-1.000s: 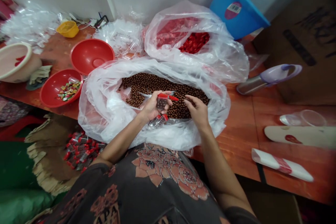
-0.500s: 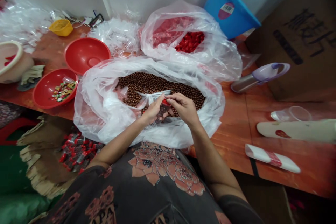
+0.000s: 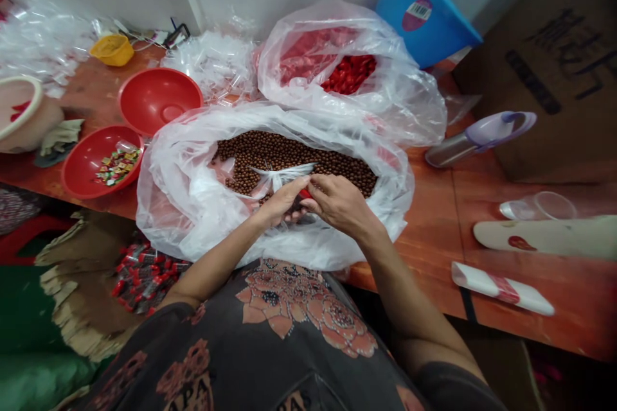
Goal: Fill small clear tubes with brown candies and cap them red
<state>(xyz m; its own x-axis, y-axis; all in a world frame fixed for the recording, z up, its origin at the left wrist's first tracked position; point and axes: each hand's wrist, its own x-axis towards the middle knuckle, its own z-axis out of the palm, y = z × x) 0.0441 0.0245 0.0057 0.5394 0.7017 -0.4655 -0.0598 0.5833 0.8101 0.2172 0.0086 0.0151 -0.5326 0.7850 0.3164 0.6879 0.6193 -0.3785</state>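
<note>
My left hand (image 3: 280, 203) is wrapped round a small clear bottle with a red cap (image 3: 305, 193), mostly hidden by my fingers. The fingers of my right hand (image 3: 340, 202) are closed over the red cap. Both hands are above a large open plastic bag (image 3: 178, 212) full of small brown balls (image 3: 270, 149). A whitish gathered strip of plastic (image 3: 284, 174) lies on the balls just beyond my hands. Behind stands another plastic bag (image 3: 409, 99) with shiny red caps (image 3: 351, 74) in it.
Red bowls (image 3: 161, 99) stand to the left, one holding small colourful packets (image 3: 118, 166). Red-capped bottles (image 3: 147, 276) are heaped in a carton (image 3: 80, 289) below the table. On the right are a tumbler (image 3: 453, 149), a plastic cup (image 3: 554, 205), a white roll (image 3: 504, 289) and a big cardboard box (image 3: 544, 77).
My right hand has turned and closed further round the red cap, its wrist and elbow shifting to the right. My left hand keeps its hold on the bottle.
</note>
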